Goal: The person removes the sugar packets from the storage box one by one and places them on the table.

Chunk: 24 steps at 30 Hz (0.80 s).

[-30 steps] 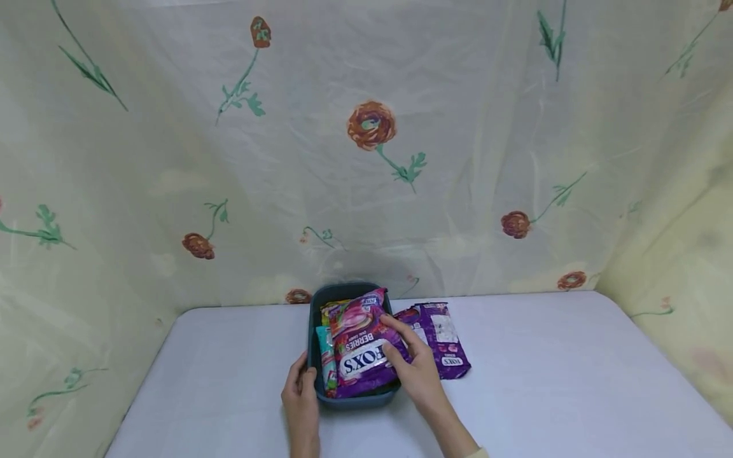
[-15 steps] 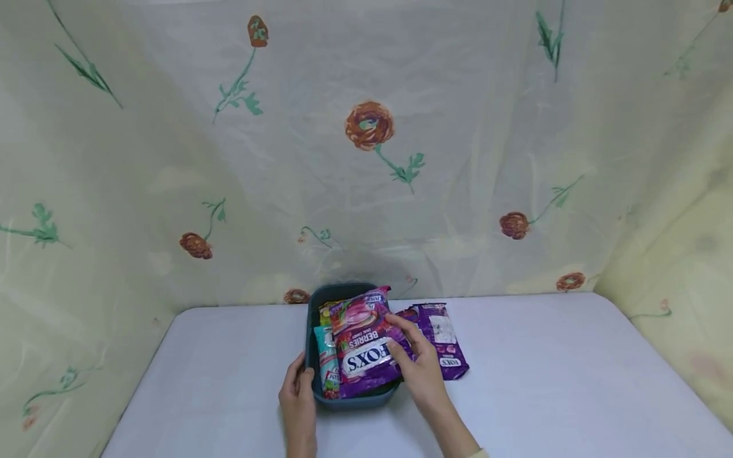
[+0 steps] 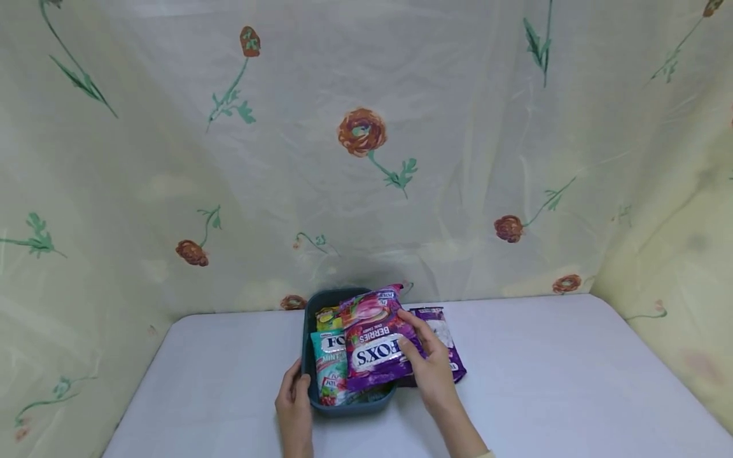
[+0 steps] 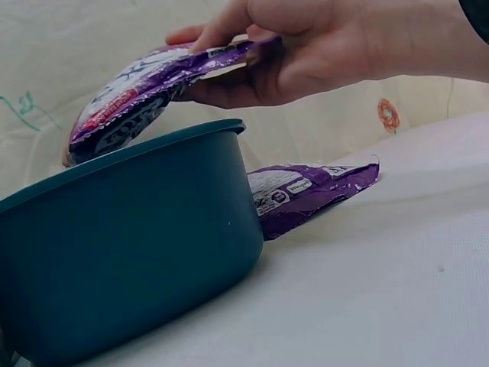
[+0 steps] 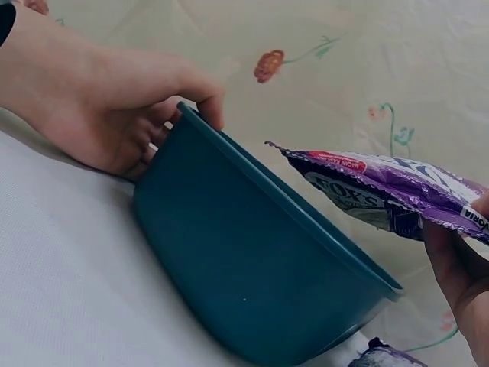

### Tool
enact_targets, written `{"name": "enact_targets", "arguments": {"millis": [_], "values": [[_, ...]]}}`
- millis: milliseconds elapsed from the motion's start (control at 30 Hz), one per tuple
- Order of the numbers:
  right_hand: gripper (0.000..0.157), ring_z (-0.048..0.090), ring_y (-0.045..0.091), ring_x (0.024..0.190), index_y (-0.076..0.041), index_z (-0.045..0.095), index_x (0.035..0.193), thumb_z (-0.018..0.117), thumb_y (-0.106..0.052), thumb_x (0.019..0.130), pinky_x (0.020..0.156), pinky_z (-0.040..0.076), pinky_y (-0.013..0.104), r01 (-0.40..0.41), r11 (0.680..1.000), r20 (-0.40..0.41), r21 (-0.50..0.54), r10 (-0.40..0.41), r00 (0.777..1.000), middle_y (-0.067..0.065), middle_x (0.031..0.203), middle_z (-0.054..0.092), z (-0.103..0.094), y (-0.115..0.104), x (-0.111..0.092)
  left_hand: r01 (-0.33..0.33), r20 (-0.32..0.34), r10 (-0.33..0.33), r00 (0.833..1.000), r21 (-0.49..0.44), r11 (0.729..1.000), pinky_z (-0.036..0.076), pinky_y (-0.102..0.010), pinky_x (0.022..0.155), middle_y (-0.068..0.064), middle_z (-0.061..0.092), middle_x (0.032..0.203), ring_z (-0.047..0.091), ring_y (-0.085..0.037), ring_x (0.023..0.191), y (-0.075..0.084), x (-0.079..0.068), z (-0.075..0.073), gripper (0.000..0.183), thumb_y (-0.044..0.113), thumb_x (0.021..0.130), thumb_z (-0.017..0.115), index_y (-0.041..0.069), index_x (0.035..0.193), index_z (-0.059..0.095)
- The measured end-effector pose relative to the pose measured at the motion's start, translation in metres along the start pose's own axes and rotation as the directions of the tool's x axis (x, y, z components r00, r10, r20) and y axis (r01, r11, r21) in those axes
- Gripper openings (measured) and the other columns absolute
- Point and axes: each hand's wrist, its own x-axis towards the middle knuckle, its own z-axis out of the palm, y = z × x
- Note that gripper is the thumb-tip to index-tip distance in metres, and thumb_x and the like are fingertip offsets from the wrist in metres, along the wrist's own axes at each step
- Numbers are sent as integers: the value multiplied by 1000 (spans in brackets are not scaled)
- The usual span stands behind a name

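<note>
From my seat at the far end of the feed, I have the right hand (image 3: 434, 366) pinching the purple candy bag (image 3: 378, 340) along one edge, thumb on the printed face and fingers on the other side. The purple candy bag hangs tilted over the right part of the blue-green tub (image 3: 352, 411), and in the right wrist view I see it just above the rim (its big white lettering reads upside down to me from the head camera). I can't tell whether its underside touches anything inside.

The left hand (image 3: 294, 401) holds the tub by its left wall, with one digit hooked over the rim and the other fingers curled against the outside.

Inside the tub I make out a teal candy bag (image 3: 331, 369) on the left, with a yellow candy bag (image 3: 329, 319) at the far end, both partly covered by the purple one from overhead.

A second purple bag (image 3: 439, 327) lies on the bench (image 3: 544, 375) to the right of the tub, partly hidden by the right hand. Behind the bench hangs a pale cloth (image 3: 446, 210) printed with orange-brown flowers and green stems.
</note>
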Motion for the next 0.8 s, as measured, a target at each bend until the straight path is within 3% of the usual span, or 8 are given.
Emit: {"name": "enact_targets", "arguments": {"millis": [267,800], "values": [[43,43,6,130,-28,54,131,53,-8,93,100,38,8,-6,1000,-14,10,6,1000,-12,141,48,-4,-1,0,-8,-4,8,1000,1,1000,31,-54,112,-17,42,146,36,-35,136,0,-1,0,44,21,95,43,12,138,47],[43,46,8,125,-23,53,133,53,-7,93,96,43,11,-23,999,-50,34,25,998,-9,143,46,-19,-2,6,-10,0,10,1000,-1,1000,30,-53,113,-16,41,147,33,-35,139,0,0,0,44,20,95,42,11,138,46]]}}
